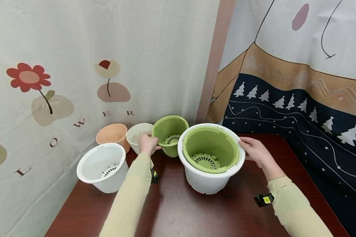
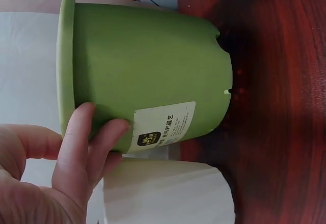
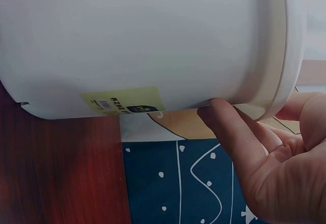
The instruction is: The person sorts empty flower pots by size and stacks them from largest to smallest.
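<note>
My left hand (image 1: pixel 147 144) pinches the rim of a small green flowerpot (image 1: pixel 170 149), thumb at the rim and fingers against the outer wall. In the left wrist view that green pot (image 2: pixel 147 66) carries a white label (image 2: pixel 163 126). My right hand (image 1: pixel 255 151) grips the right rim of a large white flowerpot (image 1: pixel 206 181). Inside the white pot sits a larger green pot (image 1: pixel 225 144) with a slotted bottom. The right wrist view shows the white pot (image 3: pixel 142 40) with a yellow label (image 3: pixel 122 101) and my fingers (image 3: pixel 234 132) under its rim.
Left of my left hand stand a cream pot (image 1: pixel 133 135), an orange pot (image 1: pixel 112 133) and a white pot (image 1: pixel 106 184) with a slotted bottom. All stand on a dark red table (image 1: pixel 178 210). Printed curtains (image 1: pixel 154 59) hang behind and along the sides.
</note>
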Available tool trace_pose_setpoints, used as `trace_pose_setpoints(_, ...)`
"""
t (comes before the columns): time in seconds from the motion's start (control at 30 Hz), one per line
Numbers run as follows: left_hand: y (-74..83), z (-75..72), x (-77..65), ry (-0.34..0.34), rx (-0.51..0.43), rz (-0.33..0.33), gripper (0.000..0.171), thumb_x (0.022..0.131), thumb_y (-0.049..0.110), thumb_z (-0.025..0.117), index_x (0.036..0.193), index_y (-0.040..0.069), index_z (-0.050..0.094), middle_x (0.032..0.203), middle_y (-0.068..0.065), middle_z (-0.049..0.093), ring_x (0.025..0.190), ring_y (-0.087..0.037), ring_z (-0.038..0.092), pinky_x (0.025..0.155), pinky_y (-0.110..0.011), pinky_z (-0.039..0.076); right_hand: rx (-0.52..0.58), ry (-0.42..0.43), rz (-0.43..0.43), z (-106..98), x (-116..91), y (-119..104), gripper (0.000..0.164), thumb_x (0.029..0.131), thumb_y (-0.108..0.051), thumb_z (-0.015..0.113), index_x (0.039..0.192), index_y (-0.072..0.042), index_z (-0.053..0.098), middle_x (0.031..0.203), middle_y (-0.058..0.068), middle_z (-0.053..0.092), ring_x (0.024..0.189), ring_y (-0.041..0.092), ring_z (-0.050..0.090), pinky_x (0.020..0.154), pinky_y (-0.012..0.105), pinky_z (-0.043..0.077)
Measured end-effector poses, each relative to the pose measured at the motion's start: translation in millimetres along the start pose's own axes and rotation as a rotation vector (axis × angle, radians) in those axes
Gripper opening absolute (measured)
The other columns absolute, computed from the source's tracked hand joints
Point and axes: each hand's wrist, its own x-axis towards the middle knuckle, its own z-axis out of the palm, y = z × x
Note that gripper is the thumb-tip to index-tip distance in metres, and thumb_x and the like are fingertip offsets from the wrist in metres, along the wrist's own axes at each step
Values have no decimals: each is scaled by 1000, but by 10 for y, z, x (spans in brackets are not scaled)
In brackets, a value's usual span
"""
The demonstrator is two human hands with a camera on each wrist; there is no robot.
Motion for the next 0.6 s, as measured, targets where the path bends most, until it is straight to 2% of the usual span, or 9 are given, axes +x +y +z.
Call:
trace_pose_setpoints(0.13, 54, -26, -1, -1, -31, 19, 41, 78, -5, 47, 119, -12, 50, 100, -26, 57, 44, -15, 61, 51, -28, 54, 3, -1, -3, 1, 1, 3, 52, 98, -27, 45, 139, 3, 35, 128, 28, 46, 90, 19, 62, 75, 37, 54)
trace_pose_setpoints(0.37, 127, -48, -1, 20, -127, 20, 46, 78, -8, 46, 124, -11, 43, 106, -26, 54, 47, -13, 61, 51, -26, 54, 0, 1, -8, 3, 0, 9, 51, 98, -26, 45, 138, 4, 35, 127, 28, 47, 89, 19, 61, 75, 37, 54)
trace_pose_setpoints(0.6, 165, -78, 21, 37, -127, 37, 46, 79, -7, 47, 125, -9, 44, 106, -26, 54, 46, -13, 61, 51, -26, 54, -3, 5, -7, 3, 3, 15, 52, 98, -27, 46, 138, 3, 36, 127, 28, 47, 89, 20, 62, 75, 37, 54)
